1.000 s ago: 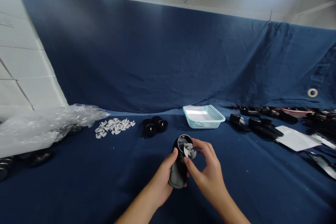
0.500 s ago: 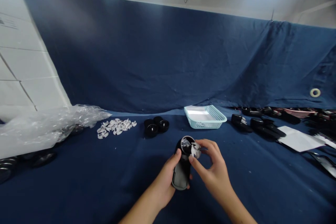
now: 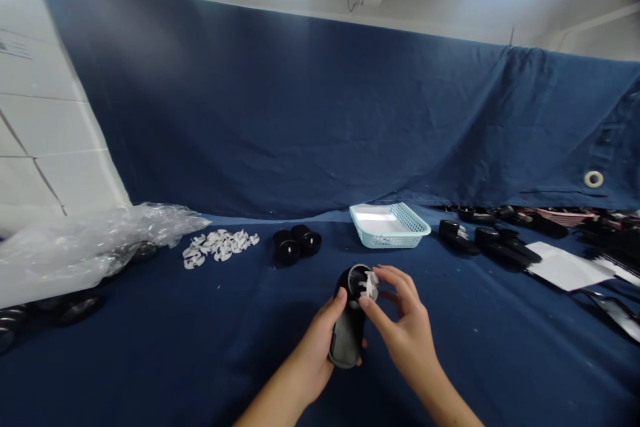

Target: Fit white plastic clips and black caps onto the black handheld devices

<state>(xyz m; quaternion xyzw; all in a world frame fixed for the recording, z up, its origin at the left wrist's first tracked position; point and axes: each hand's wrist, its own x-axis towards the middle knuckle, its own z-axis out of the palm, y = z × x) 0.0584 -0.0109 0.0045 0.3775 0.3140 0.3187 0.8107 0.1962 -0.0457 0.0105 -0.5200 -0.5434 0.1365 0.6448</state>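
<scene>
My left hand point(image 3: 314, 345) is wrapped round a black handheld device point(image 3: 347, 333) with a round open head at its far end. My right hand point(image 3: 403, 319) pinches a small white fan-shaped plastic piece point(image 3: 369, 284) and holds it at the rim of that round head. Both hands hover just above the blue cloth near the front of the table.
A pile of white plastic pieces point(image 3: 219, 245) and three black round caps point(image 3: 296, 244) lie behind my hands. A pale blue basket point(image 3: 391, 225) stands at the back. Clear plastic wrap point(image 3: 80, 245) covers black parts at left. More black devices point(image 3: 487, 239) and white paper point(image 3: 565, 267) lie at right.
My right hand has brought the white piece in closer over the device's round head. Both hands and the device have shifted slightly to the right and nearer.
</scene>
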